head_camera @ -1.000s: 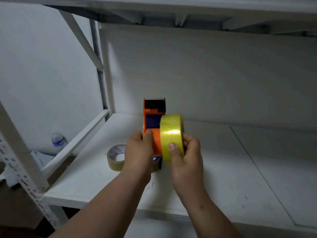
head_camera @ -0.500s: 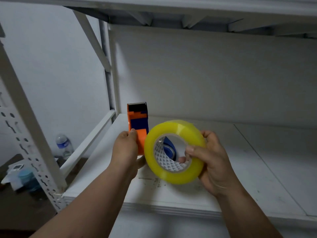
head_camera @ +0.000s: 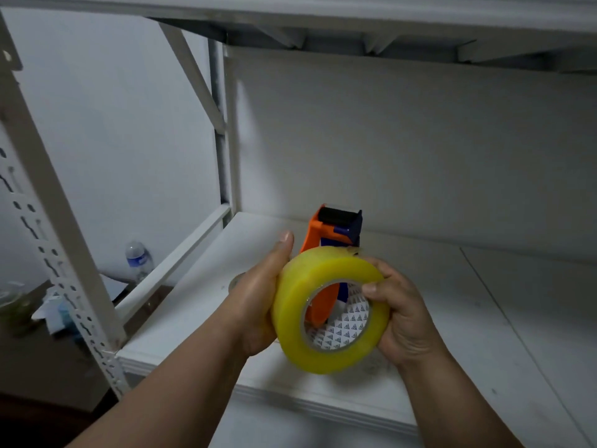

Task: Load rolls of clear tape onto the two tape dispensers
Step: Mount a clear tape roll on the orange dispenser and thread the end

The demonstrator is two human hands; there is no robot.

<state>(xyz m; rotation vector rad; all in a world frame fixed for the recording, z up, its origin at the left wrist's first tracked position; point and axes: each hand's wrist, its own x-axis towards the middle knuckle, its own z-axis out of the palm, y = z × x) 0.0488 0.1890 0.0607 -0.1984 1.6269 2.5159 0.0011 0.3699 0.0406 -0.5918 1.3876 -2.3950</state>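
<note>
A thick yellowish clear tape roll (head_camera: 298, 305) is held above the white shelf (head_camera: 484, 334), its open core facing me. My right hand (head_camera: 403, 315) grips its right side, thumb hooked into the core. Behind the roll stands an orange and blue tape dispenser (head_camera: 336, 229) with a black roller on top; part of its orange body shows through the core. My left hand (head_camera: 258, 299) holds the dispenser from the left, thumb pointing up, against the roll's left side. A second roll (head_camera: 235, 282) on the shelf is almost fully hidden behind my left hand.
A white shelf upright (head_camera: 226, 130) and a diagonal brace (head_camera: 193, 72) rise at the left. The perforated front post (head_camera: 55, 227) stands nearer me. Beyond the shelf's left edge, a water bottle (head_camera: 137, 258) and papers (head_camera: 55, 305) lie lower down. An upper shelf (head_camera: 355, 24) hangs overhead.
The roll has been brought in front of the dispenser, so the orange body now shows through its core. Both hands have closed together; the dispenser has tilted and its roller faces me.
</note>
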